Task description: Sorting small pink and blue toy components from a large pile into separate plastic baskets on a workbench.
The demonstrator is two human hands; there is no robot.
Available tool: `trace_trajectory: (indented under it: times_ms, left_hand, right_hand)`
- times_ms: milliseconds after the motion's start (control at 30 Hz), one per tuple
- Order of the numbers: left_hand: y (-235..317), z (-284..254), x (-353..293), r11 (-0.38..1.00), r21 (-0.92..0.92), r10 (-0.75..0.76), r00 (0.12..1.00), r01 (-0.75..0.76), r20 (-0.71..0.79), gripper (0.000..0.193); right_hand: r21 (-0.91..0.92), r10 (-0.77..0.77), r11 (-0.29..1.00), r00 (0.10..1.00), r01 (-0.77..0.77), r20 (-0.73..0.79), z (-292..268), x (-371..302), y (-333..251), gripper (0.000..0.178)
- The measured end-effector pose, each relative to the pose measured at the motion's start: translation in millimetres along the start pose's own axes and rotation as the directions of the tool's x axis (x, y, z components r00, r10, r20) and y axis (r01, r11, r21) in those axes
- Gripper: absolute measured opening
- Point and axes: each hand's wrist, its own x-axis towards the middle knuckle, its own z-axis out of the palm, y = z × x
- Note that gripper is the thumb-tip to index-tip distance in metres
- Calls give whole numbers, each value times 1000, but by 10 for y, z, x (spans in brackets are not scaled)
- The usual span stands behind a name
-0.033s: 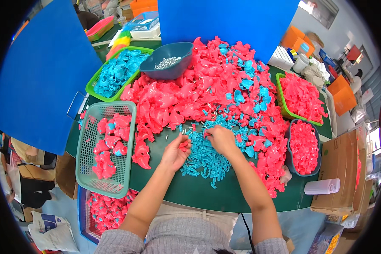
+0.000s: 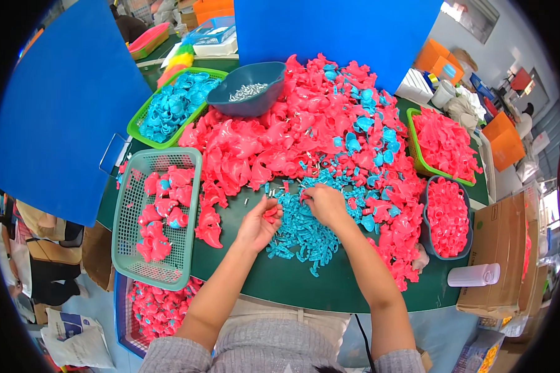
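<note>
My left hand (image 2: 259,225) is curled round a small pink plastic part (image 2: 270,214), its fingertips at the left edge of a heap of small blue plastic pieces (image 2: 308,239). Over the top of that heap my right hand (image 2: 325,204) has its thumb and fingers closed together. A trace of pink shows at its fingertips, but what they pinch is too small to name. Beyond both hands spreads a large pile of glossy pink plastic shells (image 2: 249,149) with blue cup-shaped pieces (image 2: 353,144) mixed in on the right.
Left stands a pale green basket (image 2: 119,248) with pink-and-blue assemblies; below it is a blue crate (image 2: 122,314). A dark teal bowl (image 2: 230,107) holds small metal pins. Right are a green basket (image 2: 420,163), a grey-blue tub (image 2: 428,244), a bottle (image 2: 473,275) and a cardboard box (image 2: 494,248).
</note>
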Motion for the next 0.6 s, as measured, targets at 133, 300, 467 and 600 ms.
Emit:
trace_trajectory:
  times_ms: [133,300,467,600]
  left_hand:
    - [82,30,-89,991,-125,-42,998,36,-44,24]
    - [159,-14,340,673,683,377,926,-283,12,23]
    - [167,217,776,-316,938,465,838,-143,285,25]
    - [114,261,883,-334,941,463,862,-47,208,20]
  right_hand:
    - [-68,-7,998,999,10,35,71,113,18,12]
    - [221,60,975,990,-31,-124,6,118,-29,17]
    - [522,237,838,967,-157,-90,-45,1,95,20]
    - [329,161,943,935,-51,-316,-62,-105,177,12]
